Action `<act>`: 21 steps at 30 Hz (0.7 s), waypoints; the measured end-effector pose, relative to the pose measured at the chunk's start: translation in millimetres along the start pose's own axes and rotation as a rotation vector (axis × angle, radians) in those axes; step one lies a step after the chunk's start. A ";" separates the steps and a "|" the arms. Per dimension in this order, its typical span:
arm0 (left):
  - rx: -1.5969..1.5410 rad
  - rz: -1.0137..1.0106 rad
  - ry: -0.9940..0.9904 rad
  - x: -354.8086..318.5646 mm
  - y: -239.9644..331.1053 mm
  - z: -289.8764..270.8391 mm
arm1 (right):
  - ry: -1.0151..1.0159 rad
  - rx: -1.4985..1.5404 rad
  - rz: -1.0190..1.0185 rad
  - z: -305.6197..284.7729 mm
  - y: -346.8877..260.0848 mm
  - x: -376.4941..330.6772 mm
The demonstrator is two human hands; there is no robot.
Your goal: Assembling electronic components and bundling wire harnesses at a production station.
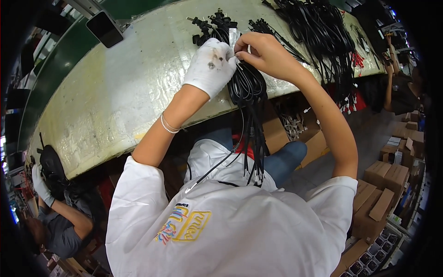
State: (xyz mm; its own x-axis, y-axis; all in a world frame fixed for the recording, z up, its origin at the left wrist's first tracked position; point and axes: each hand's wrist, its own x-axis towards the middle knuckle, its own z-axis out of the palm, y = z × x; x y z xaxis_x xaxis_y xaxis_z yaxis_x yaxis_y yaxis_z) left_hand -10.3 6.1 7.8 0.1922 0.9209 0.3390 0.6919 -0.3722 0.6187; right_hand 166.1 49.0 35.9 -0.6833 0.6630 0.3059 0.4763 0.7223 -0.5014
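Over the near edge of the table (138, 87), cable ends (249, 152): black, hanging down toward my body, some with pale tips; one strays off to the left.
Cable bundle (248, 87): straight in front of me, thick, glossy black loops; its long axis runs outward from me, the far end leaning slightly left.
Left hand (212, 64): in a stained white glove, curled nearly closed at the left of the bundle's neck; fingertips hidden, so I cannot tell what they have hold of.
Right hand (265, 53): bare, coming in from the right, thumb and forefinger bent close together at that same neck; anything between them is too small to tell.
Nearer hand: neither clearly; both meet there.
Plugs (220, 21): black, splayed just beyond my left hand, beside a silvery strip (234, 36).
Cable pile (318, 27): black too, farther right, apart from my hands.
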 end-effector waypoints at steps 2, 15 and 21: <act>0.031 -0.009 0.004 0.6 1.6 0.1 | -0.045 -0.011 0.010 -1.7 -2.8 5.5; -0.088 0.134 0.131 -4.6 -13.8 9.4 | -0.444 -0.024 0.023 -7.8 2.3 33.8; -0.160 0.291 0.016 -3.5 -22.3 1.8 | -0.175 0.194 0.130 10.6 14.8 1.3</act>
State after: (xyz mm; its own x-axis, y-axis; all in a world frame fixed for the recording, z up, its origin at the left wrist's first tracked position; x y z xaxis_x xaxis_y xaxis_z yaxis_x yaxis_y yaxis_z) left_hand -25.1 11.4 -8.5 0.3538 0.7717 0.5286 0.4912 -0.6342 0.5971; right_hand 166.4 58.4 20.4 -0.7167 0.6911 0.0931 0.4629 0.5713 -0.6777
